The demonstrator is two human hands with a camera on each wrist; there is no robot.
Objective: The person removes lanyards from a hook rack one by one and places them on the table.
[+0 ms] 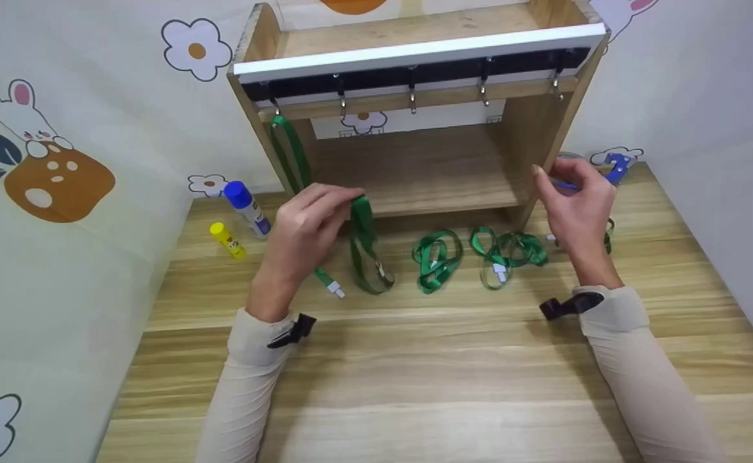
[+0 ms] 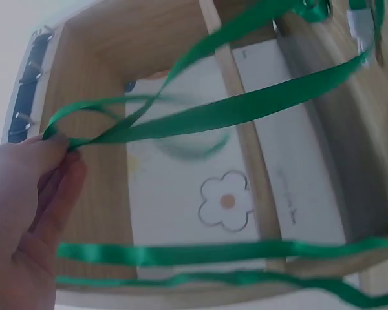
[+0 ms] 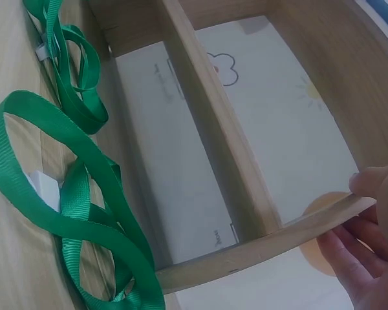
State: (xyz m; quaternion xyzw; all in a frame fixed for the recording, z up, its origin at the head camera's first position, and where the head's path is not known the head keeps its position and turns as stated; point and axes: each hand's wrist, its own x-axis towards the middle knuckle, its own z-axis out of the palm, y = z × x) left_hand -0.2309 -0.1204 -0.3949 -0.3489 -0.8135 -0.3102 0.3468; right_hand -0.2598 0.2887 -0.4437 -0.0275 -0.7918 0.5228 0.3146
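Currently, a lanyard (image 1: pixel 363 225) is pinched in the left hand (image 1: pixel 304 230) and dangled before the rack (image 1: pixel 415 161), whose right panel (image 1: pixel 530 141) is gripped across its front edge by the right hand (image 1: pixel 575 209).

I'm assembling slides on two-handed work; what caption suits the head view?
The left hand holds a green lanyard while the right hand grips the side of a wooden shelf.
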